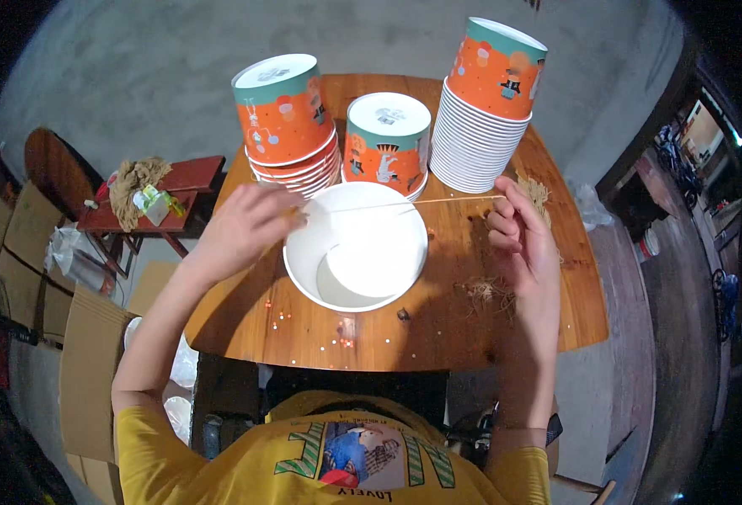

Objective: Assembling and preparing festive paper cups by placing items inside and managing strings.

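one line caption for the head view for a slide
Left hand and right hand stretch a thin cord over an open white paper bowl.

Green-white pkg [157,204] on red stool [187,178]

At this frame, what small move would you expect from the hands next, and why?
Probably lowering the thin string toward the white paper bowl's rim. The left hand and right hand each pinch one end, stretching it taut above the open bowl, near its far edge. It looks raised above the rim, though contact cannot be ruled out from this view.
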Available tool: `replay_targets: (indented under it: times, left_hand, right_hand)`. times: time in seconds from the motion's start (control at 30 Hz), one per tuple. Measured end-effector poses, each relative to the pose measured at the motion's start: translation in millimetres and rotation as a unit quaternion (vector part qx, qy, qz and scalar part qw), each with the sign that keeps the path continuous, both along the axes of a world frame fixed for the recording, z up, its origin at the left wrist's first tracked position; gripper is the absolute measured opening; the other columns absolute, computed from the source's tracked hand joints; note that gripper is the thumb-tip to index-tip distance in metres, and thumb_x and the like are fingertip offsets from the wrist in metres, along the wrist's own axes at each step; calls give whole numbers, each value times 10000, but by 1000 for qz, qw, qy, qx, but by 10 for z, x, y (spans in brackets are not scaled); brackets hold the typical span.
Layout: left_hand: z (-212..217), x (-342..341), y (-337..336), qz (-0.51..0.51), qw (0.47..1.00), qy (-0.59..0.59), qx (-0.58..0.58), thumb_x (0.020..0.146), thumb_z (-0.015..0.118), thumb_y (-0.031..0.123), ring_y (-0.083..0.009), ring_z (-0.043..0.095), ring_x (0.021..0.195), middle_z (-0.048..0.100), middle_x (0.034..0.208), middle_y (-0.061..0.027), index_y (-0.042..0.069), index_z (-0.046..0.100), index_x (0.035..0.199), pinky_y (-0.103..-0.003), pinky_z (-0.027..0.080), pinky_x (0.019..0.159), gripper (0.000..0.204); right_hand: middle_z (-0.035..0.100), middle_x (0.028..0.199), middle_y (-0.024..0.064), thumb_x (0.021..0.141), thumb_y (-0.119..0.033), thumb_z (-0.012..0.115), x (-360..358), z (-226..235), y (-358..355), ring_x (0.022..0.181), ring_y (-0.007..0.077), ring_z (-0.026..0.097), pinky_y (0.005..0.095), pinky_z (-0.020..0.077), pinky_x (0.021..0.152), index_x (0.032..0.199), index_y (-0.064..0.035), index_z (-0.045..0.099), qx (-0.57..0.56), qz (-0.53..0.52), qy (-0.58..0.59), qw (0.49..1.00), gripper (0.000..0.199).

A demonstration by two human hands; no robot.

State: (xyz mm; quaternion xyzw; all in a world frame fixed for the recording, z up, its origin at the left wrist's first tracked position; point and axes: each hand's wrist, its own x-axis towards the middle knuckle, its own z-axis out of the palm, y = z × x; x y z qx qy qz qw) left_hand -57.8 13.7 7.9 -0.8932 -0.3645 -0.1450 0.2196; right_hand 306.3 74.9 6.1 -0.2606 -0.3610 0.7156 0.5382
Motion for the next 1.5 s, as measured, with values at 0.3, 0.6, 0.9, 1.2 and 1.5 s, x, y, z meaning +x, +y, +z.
replay_targets:
  times: [0.3, 0.6, 0.9, 1.2, 1.5]
  left_hand:
    - [141, 1562, -227, -137, 508, -652, -546, 910, 531, 57, -119, 537, 979, 524, 1080, -53, 45, 386, 1165, -249, 455, 861, 293]
    - [84, 1565, -210, -67, 471, -588, -654, 944, 532, 196, -54, 507, 616, 603, 818, -18, 77, 428, 1040, -173, 381, 535, 185]
    - [58, 1405, -577, 26, 618, -471, -629, 959, 503, 153, -47, 515, 621, 546, 752, 5, 17, 519, 982, -203, 420, 557, 139]
    - [-17, 1420, -646, -35, 924, -275, -263, 855, 536, 40, -296, 579, 666, 534, 775, -133, 3, 507, 925, -363, 479, 585, 85]
    - [-13, 1508, -596, -35, 982, -157, -104, 747, 572, 51, -222, 551, 677, 468, 767, -95, -22, 511, 944, -326, 468, 561, 219]
  right_hand:
    - [560, 874, -2, 931, -152, 498, -515, 434, -453, 692, 53, 585, 131, 330, 361, 1119, -61, 460, -1, 178, -40, 983, 212]
    - [593, 894, -15, 917, -201, 546, -215, 251, -304, 709, 52, 556, 157, 387, 503, 1143, -87, 488, 34, 182, 8, 983, 260]
    - [583, 876, -6, 904, -193, 567, -46, -368, -185, 728, 95, 565, 208, 431, 550, 1115, -96, 531, -31, 80, -19, 996, 235]
    - [615, 930, 50, 925, -114, 519, -126, -511, -537, 763, 126, 603, 264, 487, 654, 1069, 6, 557, 414, -278, -564, 658, 192]
    - [629, 852, 48, 912, -120, 566, -384, -413, -1049, 702, 95, 591, 236, 488, 637, 1094, -11, 571, 143, 45, -239, 959, 213]
